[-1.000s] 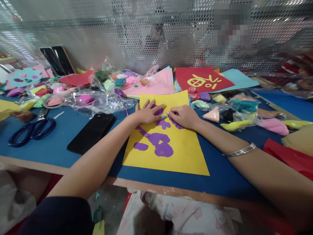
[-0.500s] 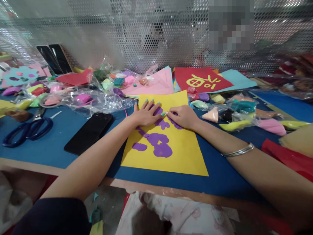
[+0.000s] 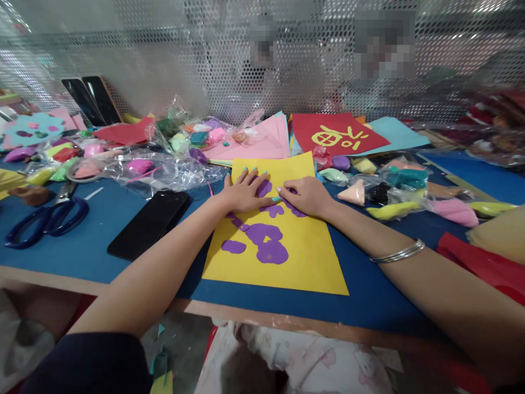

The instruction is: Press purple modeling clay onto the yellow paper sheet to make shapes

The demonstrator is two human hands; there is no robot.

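Head view shows you pressing purple clay shapes point(image 3: 262, 241) onto a yellow paper sheet point(image 3: 311, 257) that lies flat on the blue tabletop point(image 3: 102, 219).

**Step in hand.** Judged from the layout, the figure is partly built: several flattened purple pieces sit at the centre of the sheet, and the work is now at its 12 o'clock end.

**Hand pose.**
- Your left hand point(image 3: 246, 192) lies palm down with fingers spread, flat on the sheet and on the upper purple pieces. It grips nothing; it steadies the paper.
- Your right hand point(image 3: 308, 196) is curled, knuckles up, fingertips pressed onto a purple piece just beside the left fingertips. Whether it pinches a loose bit of clay cannot be told; the fingertips are hidden under the hand.
- Both forearms run in from 6 o'clock and meet over the sheet. A metal bangle point(image 3: 397, 251) sits on the right wrist.

**Next move calls for:** light, even fingertip pressure, with the left hand holding the sheet against sliding.

**Surroundings.** A black phone point(image 3: 150, 223) lies at 9 o'clock of the sheet, blue-handled scissors point(image 3: 45, 218) farther out. Bagged clay lumps point(image 3: 404, 189) lie at 3 o'clock. A red sheet with a yellow figure point(image 3: 338, 134) lies at 12 o'clock.
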